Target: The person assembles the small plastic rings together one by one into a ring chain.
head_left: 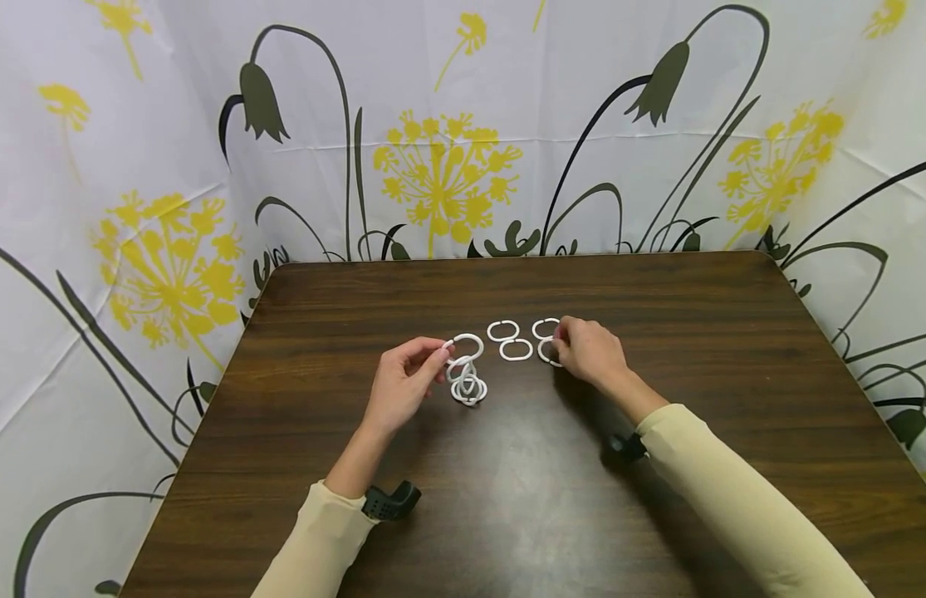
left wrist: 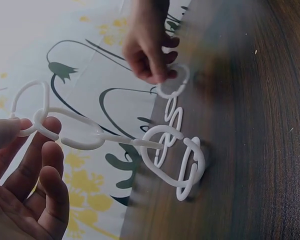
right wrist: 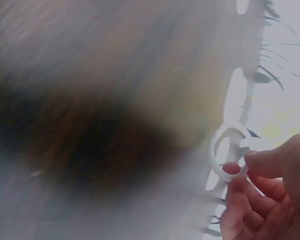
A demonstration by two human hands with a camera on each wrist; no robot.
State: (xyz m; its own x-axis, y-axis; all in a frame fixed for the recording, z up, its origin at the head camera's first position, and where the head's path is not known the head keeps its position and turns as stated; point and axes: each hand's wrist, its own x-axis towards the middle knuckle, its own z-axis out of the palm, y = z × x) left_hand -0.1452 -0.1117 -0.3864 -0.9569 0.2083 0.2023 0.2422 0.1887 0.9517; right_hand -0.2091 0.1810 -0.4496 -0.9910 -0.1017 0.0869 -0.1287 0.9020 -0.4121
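Note:
White plastic oval curtain rings, each with a small gap, are linked into a chain (head_left: 468, 380). My left hand (head_left: 403, 382) pinches the chain's top ring between thumb and fingertips. The lower rings (left wrist: 192, 172) hang bunched together close to the tabletop. To the right, my right hand (head_left: 591, 353) pinches a single curtain ring (right wrist: 213, 150) between thumb and fingers; its fingertips partly cover that ring. Other loose rings (head_left: 516, 360) lie between the two hands, a little further back.
A dark wood-grain table (head_left: 298, 432) lies under both hands. Behind it and at the sides hangs a white curtain (head_left: 313, 83) printed with yellow flowers and dark green stems. A dark wrist device (head_left: 391, 501) sits at the left cuff.

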